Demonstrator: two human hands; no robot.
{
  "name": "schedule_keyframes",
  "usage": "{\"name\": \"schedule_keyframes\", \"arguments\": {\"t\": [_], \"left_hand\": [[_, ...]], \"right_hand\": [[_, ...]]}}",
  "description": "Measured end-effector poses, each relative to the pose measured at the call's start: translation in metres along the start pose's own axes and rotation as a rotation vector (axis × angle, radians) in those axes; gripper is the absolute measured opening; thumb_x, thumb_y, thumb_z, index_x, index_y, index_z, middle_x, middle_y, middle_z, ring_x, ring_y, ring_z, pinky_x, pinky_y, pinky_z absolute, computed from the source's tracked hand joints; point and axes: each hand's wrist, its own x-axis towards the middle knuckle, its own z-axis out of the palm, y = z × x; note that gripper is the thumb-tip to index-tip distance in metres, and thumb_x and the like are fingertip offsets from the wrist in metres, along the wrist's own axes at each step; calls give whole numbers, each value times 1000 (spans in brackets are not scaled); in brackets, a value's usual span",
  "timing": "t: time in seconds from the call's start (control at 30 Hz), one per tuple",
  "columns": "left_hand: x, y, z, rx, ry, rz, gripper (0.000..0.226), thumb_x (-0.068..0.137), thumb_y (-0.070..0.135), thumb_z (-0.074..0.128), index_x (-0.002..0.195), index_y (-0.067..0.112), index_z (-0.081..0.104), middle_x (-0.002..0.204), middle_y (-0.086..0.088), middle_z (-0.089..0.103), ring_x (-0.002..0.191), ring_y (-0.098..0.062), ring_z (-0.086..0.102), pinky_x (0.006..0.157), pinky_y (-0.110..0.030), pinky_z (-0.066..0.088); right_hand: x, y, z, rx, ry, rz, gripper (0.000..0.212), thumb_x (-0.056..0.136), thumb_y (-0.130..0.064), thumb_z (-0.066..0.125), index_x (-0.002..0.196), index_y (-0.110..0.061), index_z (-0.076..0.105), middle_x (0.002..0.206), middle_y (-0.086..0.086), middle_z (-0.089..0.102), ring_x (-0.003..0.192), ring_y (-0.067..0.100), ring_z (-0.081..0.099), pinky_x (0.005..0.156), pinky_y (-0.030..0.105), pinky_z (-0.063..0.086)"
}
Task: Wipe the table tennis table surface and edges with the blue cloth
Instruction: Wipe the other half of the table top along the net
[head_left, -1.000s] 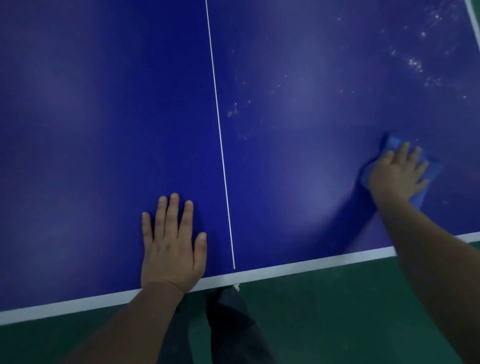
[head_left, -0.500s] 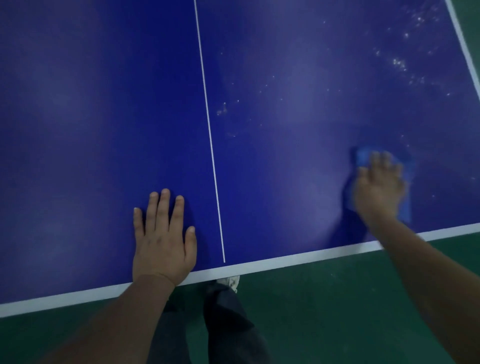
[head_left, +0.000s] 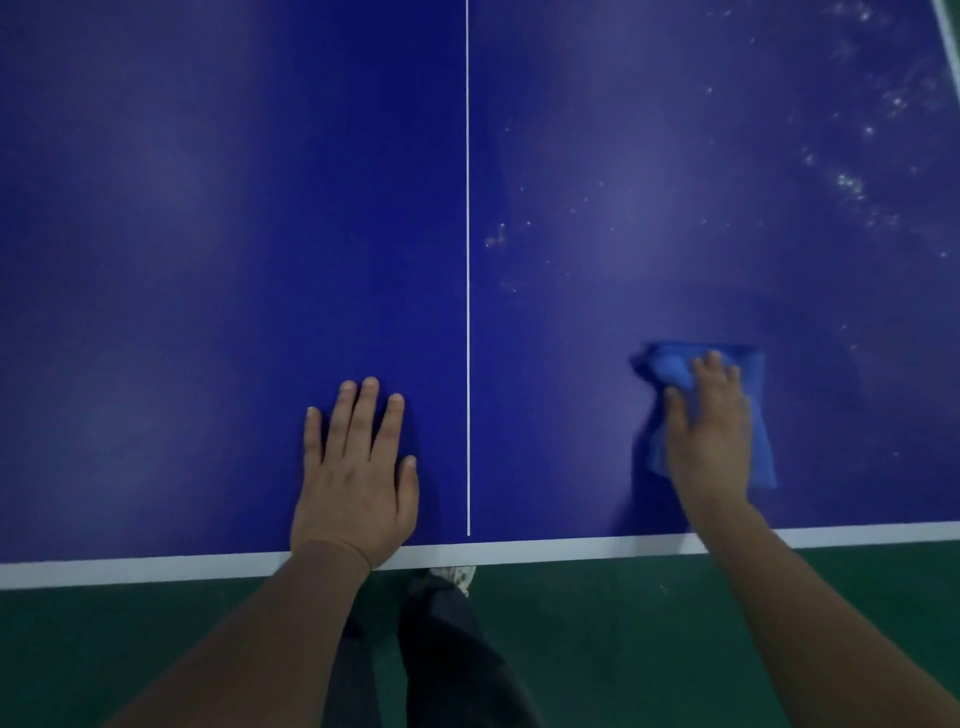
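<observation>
- Blue table (head_left: 208, 208) filled the view, green floor (head_left: 623, 649) below its white edge stripe (head_left: 571, 551).
- Right hand (head_left: 711, 441) pressed flat on the cloth (head_left: 670, 364), right of the centre line (head_left: 468, 260), near the front edge.
- White specks (head_left: 852, 182) lay beyond and rightward of the cloth, nothing between.
- Left hand (head_left: 358, 483) rested flat and empty, left of the line.

- one view only: a head camera above the near edge of the table (head_left: 208, 260), facing forward and steeply down.
- close in: the table fills most of the frame; floor (head_left: 649, 649) and legs (head_left: 447, 665) show along the bottom.
</observation>
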Motion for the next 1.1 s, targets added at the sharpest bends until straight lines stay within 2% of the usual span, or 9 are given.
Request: {"name": "schedule_keyframes", "arguments": {"t": [0.1,0.2,0.3,0.37,0.57,0.73,0.87,1.0,1.1], "left_hand": [[0,0,0,-9,-1,6,66,97,41,28,154,8,35,164,-15,24,154,-32,17,122,-59,10],[-1,0,-1,-19,9,7,66,96,40,29,153,8,37,164,-16,26,153,-32,18,122,-59,10],[-1,0,-1,-23,6,13,66,96,41,29,153,8,37,164,-16,25,154,-33,18,122,-59,10],[0,0,0,-14,10,14,66,97,41,29,154,8,36,164,-16,25,154,-33,17,122,-59,10],[-1,0,1,-20,23,15,66,97,41,29,153,7,36,164,-16,24,154,-33,17,122,-59,10],[-1,-2,1,-18,-2,11,67,96,41,28,154,8,35,164,-16,24,154,-33,16,122,-61,11],[0,-3,0,-63,1,27,68,95,42,29,154,8,34,165,-16,23,154,-32,14,123,-59,6],[1,-8,-4,-187,23,37,69,93,41,30,154,10,38,165,-13,24,155,-29,11,125,-54,0],[1,-13,-8,-349,25,31,70,92,40,27,154,10,37,166,-9,22,155,-23,9,126,-44,-7]], "right_hand": [[-14,-26,-24,144,-153,136,44,106,-26,49,149,-22,45,156,-2,41,146,15,33,119,36,28],[-35,-70,-42,396,-410,34,24,103,-22,54,124,-28,63,102,-26,66,88,-11,58,77,7,42],[-24,-80,-63,835,-539,221,6,96,-25,61,98,-22,66,80,-16,70,72,-1,64,63,16,51],[-2,-60,-76,987,-570,379,33,77,-36,74,102,-14,68,94,2,75,84,15,71,72,26,59],[38,3,-82,324,-90,399,44,95,-34,57,134,-16,62,138,9,59,128,28,54,111,37,38],[-4,-4,-14,-294,-301,-84,68,99,-49,14,160,-20,18,169,4,7,155,27,1,122,50,1],[-14,-60,31,-319,-6,67,60,101,-42,25,151,-14,44,159,17,35,147,42,28,112,67,27],[-88,-118,60,-385,-300,-750,55,106,-42,20,156,-21,31,164,8,25,153,34,17,119,55,13],[-50,-73,44,-490,-244,-723,51,104,-34,24,151,-16,33,156,16,40,143,43,34,111,63,30]]}}
